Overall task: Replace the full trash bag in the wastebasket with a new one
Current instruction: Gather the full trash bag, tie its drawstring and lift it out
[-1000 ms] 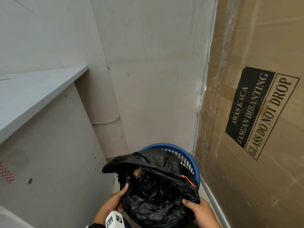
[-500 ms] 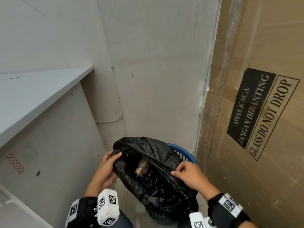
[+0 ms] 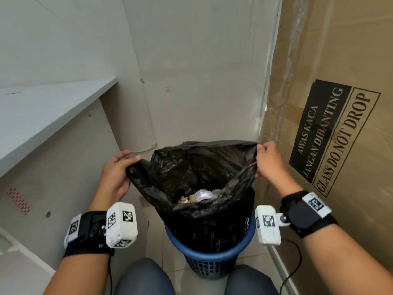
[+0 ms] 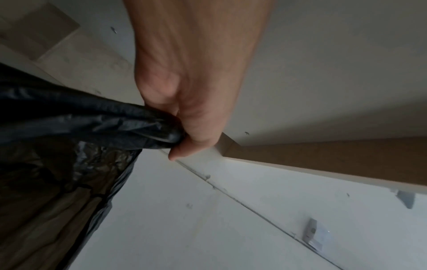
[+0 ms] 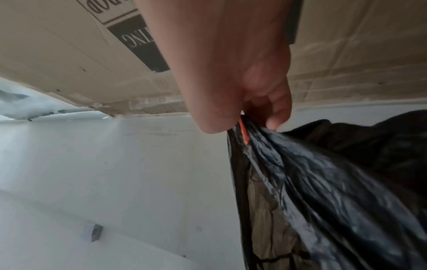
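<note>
A black trash bag [image 3: 208,209] stands pulled up out of a blue slotted wastebasket [image 3: 209,260] on the floor, its mouth stretched wide. Crumpled paper and foil trash [image 3: 202,198] shows inside. My left hand [image 3: 119,173] pinches the bag's left rim; the left wrist view shows the bunched black plastic [image 4: 143,127] gripped in my left hand [image 4: 182,137]. My right hand [image 3: 268,160] grips the right rim by the cardboard; in the right wrist view my right hand [image 5: 251,118] pinches the bag [image 5: 323,182] where an orange strip [image 5: 243,133] shows.
A tall cardboard box [image 3: 340,124] marked "glass do not drop" stands close on the right. A white desk [image 3: 42,116] with a side panel closes the left. A plain wall [image 3: 202,71] is behind the basket. My knees [image 3: 146,279] are just in front of it.
Both hands have risen and spread apart with the bag's rim, so the bag now stands taller out of the basket with its mouth stretched open.
</note>
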